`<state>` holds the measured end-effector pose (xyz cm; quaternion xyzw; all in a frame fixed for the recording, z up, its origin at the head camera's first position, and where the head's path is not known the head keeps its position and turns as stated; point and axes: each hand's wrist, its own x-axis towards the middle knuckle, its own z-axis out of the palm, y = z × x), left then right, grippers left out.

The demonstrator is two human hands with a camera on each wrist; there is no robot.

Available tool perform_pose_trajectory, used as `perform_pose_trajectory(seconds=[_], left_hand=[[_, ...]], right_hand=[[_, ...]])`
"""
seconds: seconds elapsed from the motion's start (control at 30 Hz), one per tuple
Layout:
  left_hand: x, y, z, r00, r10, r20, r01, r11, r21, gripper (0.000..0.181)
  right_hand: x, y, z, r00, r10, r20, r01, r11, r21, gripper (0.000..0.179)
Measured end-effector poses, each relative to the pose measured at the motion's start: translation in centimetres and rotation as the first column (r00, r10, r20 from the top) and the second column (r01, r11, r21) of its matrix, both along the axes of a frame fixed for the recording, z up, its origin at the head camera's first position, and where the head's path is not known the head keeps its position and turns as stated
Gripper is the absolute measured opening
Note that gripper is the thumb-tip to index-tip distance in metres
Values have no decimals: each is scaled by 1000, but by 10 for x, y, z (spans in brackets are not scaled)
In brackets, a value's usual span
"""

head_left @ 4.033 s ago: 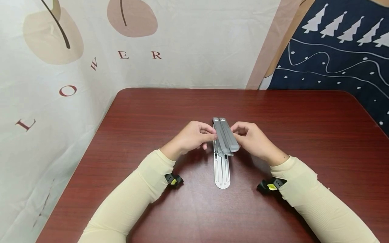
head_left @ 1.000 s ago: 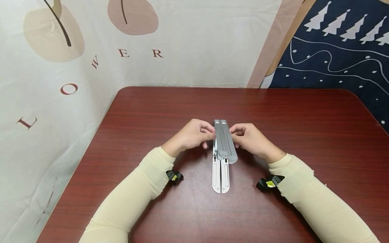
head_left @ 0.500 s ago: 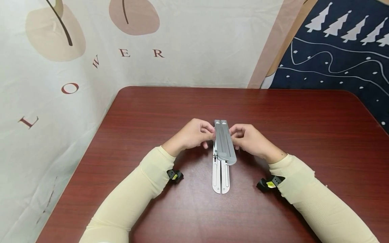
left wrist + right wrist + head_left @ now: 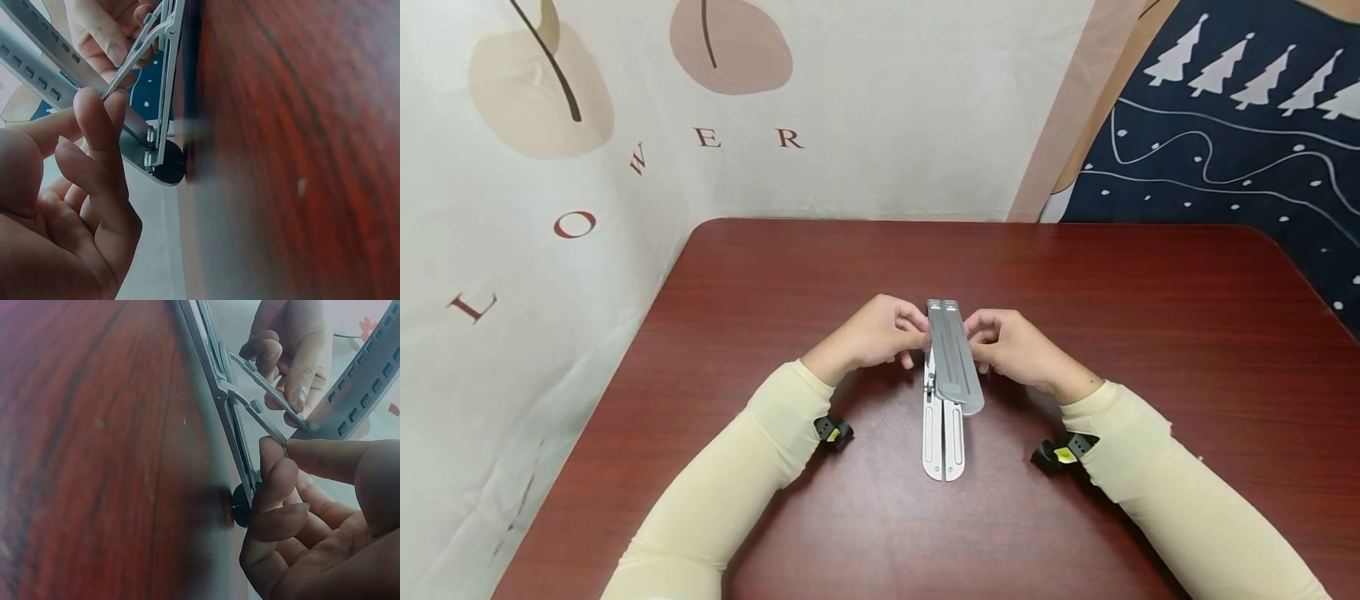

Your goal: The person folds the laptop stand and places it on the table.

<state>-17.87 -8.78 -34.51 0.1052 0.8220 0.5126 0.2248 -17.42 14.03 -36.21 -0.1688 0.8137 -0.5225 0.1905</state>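
Note:
A silver folding laptop stand stands on the table, its grey upper arms raised at a shallow angle above the paired base bars. On its left side, my left hand pinches a thin support strut between thumb and fingers. My right hand pinches the matching strut on the other side. Both wrist views show rows of slots under the upper arms. A dark round pad lies under the stand's hinged end. The exact strut tips are hidden by the fingers.
The reddish-brown wooden table has a rounded far edge. A pale cloth with lettering hangs behind and to the left; a navy cloth with white trees hangs at the back right. Black wrist cameras sit on both sleeves.
Over four seconds the upper arms have tilted lower and come together, their near end closer to me. The base bars have spread slightly apart. Both hands keep their pinch, nearly in place.

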Motion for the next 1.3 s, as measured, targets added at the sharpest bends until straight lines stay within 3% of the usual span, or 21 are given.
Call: perform_pose_trajectory(seconds=[0.67,1.3], left_hand=[[-12,0,-5,998,-30,49,32,998,-55,9],[-17,1,-5,995,-74,67,82,987,-137,10]], right_hand=[[-10,2,-4,995,56,77,-58,998,26,17],[-22,2,-6,986,110,122,-126,983,131,17]])
